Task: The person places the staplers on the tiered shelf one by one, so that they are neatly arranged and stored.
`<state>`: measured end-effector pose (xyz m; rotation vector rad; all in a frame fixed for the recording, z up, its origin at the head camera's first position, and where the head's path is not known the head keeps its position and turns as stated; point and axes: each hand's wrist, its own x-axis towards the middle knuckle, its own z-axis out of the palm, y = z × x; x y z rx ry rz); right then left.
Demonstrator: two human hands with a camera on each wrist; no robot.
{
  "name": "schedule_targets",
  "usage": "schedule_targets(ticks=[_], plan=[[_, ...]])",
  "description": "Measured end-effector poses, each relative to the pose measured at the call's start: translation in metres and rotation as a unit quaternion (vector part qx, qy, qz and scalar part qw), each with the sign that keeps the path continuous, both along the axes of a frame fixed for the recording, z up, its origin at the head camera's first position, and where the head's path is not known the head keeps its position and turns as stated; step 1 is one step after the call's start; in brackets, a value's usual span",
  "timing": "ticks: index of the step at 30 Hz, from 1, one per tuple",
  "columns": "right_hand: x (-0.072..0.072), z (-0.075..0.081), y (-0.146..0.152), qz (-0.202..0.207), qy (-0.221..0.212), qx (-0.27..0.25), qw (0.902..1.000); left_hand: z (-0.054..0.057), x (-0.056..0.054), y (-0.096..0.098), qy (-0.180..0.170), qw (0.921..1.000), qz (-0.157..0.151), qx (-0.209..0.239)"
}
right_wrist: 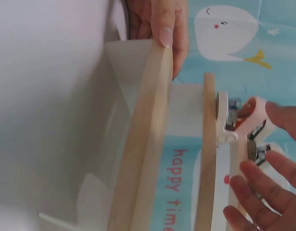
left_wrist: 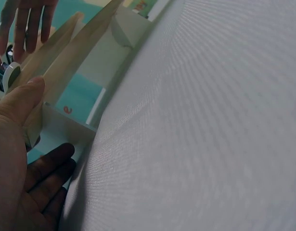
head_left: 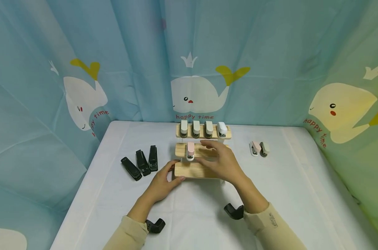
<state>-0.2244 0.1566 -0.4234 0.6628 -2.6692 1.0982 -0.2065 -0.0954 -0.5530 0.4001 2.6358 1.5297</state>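
Observation:
A three-step wooden display rack (head_left: 195, 171) with white side panels stands at the middle of the table. My left hand (head_left: 162, 183) grips the left end of its lowest shelf, thumb on the front edge and fingers behind. A pink-and-white mini stapler (head_left: 190, 149) stands at the left of the middle shelf. Beside it, my right hand (head_left: 222, 162) hovers with spread, loosely bent fingers and holds nothing. In the right wrist view the thumb is close to the pink stapler (right_wrist: 257, 118); contact cannot be made out. Several pale staplers (head_left: 196, 128) stand in a row on the top shelf.
Three black staplers (head_left: 143, 162) lie on the white table (head_left: 114, 208) left of the rack. To the right are another pink stapler (head_left: 255, 148) and a grey-green stapler (head_left: 264, 149). A blue whale-print curtain (head_left: 145, 69) hangs behind and at both sides.

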Motion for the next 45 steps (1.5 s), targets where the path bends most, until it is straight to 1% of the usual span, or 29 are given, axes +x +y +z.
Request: schedule_targets(ticks=[3, 8, 11, 18, 22, 26, 33, 38, 42, 45], plan=[[0.000, -0.001, 0.007, 0.004, -0.006, -0.012, 0.9999, -0.001, 0.000, 0.000, 0.001, 1.0000, 0.001, -0.001], [-0.002, -0.002, 0.019, 0.018, 0.009, -0.030, 0.9994, -0.001, -0.001, 0.000, 0.005, 1.0000, 0.001, -0.002], [-0.003, -0.001, 0.028, 0.021, 0.004, -0.037, 0.9991, -0.001, -0.001, 0.000, 0.006, 1.0000, 0.001, -0.002], [-0.004, -0.001, 0.051, -0.007, -0.024, -0.042, 0.9988, -0.001, -0.001, 0.001, 0.004, 1.0000, 0.003, -0.002], [-0.006, -0.002, 0.062, -0.012, -0.022, -0.043, 0.9988, -0.001, -0.001, 0.001, 0.002, 1.0000, 0.007, -0.006], [-0.008, -0.003, 0.072, -0.028, -0.020, -0.043, 0.9985, 0.000, -0.001, 0.000, -0.001, 0.9999, 0.007, -0.009], [-0.017, -0.008, 0.092, -0.044, -0.020, -0.048, 0.9977, -0.001, -0.002, 0.000, -0.004, 1.0000, 0.007, 0.001], [-0.023, -0.008, 0.108, -0.067, -0.026, -0.028, 0.9970, -0.002, -0.002, 0.000, -0.006, 1.0000, 0.005, 0.001], [-0.030, -0.007, 0.121, -0.078, -0.031, -0.008, 0.9964, -0.002, -0.003, -0.001, -0.006, 1.0000, 0.004, 0.001], [-0.035, -0.007, 0.133, -0.081, -0.048, 0.005, 0.9956, -0.002, -0.003, 0.000, -0.006, 1.0000, 0.004, 0.001]])
